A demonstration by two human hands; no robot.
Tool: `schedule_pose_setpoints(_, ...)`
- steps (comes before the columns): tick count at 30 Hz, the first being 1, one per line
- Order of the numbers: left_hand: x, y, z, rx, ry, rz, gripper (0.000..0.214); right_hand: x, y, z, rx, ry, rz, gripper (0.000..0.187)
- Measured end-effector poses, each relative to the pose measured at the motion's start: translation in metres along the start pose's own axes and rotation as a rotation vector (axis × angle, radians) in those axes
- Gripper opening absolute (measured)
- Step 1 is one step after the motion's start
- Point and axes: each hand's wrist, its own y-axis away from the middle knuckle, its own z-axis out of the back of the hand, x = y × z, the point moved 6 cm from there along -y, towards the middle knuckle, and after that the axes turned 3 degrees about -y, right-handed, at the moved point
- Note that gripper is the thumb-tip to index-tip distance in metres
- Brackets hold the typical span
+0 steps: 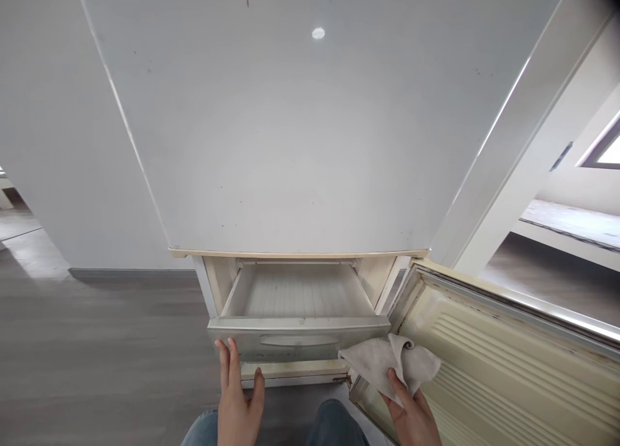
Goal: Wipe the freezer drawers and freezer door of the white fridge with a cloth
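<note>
A pulled-out drawer (303,333) with a clear front juts from the lower compartment of a white refrigerator (300,142). My left hand (237,388) is raised at the left end of the drawer front, fingers apart, holding nothing; whether the fingertips touch it I cannot tell. In my right hand (411,414) a grey cloth (387,362) is gripped between thumb and fingers. The cloth hangs by the drawer's right corner, in front of the open lower door (494,355). Inside the drawer, the ribbed floor (300,291) shows.
The lower door is swung out to the right, its inner lining ribbed and yellowed, with stains along the seal. Grey wood-look floor (97,355) spreads to the left. My knees (334,423) are below the drawer. A doorway at the right shows a low platform (576,223).
</note>
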Motion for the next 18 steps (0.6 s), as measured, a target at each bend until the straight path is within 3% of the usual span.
schedule_pose_setpoints(4,0.009,-0.007,-0.003,0.038,-0.03,-0.003,0.081,-0.003,-0.003,-0.001,0.008,0.022,0.008,0.061)
schedule_pose_setpoints(12,0.001,-0.01,-0.006,0.062,-0.036,0.0,0.081,0.0,-0.002,-0.01,0.022,-0.024,-0.054,0.072)
schedule_pose_setpoints(18,-0.001,-0.014,-0.005,0.049,-0.07,-0.039,0.08,-0.005,-0.015,-0.007,0.041,0.001,-0.005,0.065)
